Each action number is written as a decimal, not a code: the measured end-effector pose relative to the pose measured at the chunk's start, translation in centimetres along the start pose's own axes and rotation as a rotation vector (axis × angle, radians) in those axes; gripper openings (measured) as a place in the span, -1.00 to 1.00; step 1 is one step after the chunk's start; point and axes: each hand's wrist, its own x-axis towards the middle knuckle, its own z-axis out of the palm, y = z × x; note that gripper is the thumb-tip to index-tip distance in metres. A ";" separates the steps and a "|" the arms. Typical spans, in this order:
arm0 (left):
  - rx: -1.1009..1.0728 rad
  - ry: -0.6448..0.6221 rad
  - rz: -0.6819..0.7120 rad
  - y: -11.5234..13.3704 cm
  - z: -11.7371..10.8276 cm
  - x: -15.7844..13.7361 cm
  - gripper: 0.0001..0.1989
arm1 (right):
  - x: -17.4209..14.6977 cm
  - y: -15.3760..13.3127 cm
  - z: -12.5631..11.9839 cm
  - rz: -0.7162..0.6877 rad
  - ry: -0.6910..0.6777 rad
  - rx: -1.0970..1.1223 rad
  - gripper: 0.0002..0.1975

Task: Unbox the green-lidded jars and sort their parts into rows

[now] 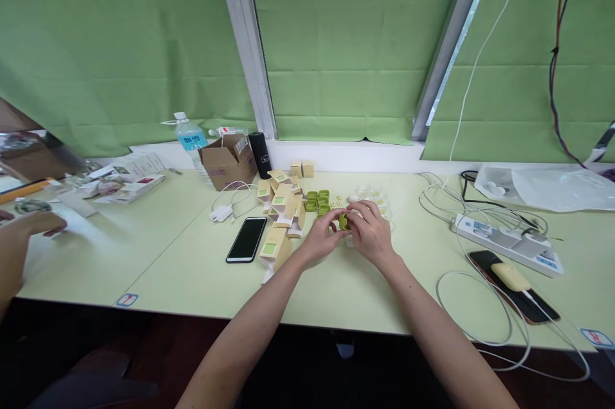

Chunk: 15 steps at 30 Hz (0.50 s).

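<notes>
Between the fingertips of both hands is a small olive-green plastic piece (343,222), much like the green square cases on the table. My left hand (321,239) pinches it from the left, and my right hand (372,233) has its fingers closed on the other side, covering much of it. Just beyond my left hand, several green square cases (311,205) stand in a cluster. Tiny yellowish pieces (337,201) lie to their right. Clear plastic pieces (375,193) sit behind my right hand. Several small cream cardboard boxes (283,200), some with flaps up, are heaped left of the cases.
A phone (246,240) lies left of the boxes. Behind stand a brown carton (229,162), a black bottle (260,154) and a water bottle (189,136). At right are a power strip (507,243), loose cables and another phone (538,303). Another person's hand (29,226) is far left.
</notes>
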 end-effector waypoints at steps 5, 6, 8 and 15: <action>-0.035 0.010 -0.001 -0.4 0.1 0.0 -0.54 | -0.1 -0.1 -0.2 0.016 0.030 0.053 -0.72; -0.031 0.012 0.003 -0.5 0.1 0.0 -0.54 | -0.1 -0.1 -0.2 0.032 0.018 0.073 -0.72; -0.017 0.017 0.015 -0.5 0.1 0.0 -0.55 | 0.0 -0.1 -0.2 0.061 0.000 0.113 -0.73; 0.088 -0.006 0.074 -0.6 -0.3 0.1 -0.55 | 0.2 -0.3 -0.3 0.088 -0.011 0.134 -0.80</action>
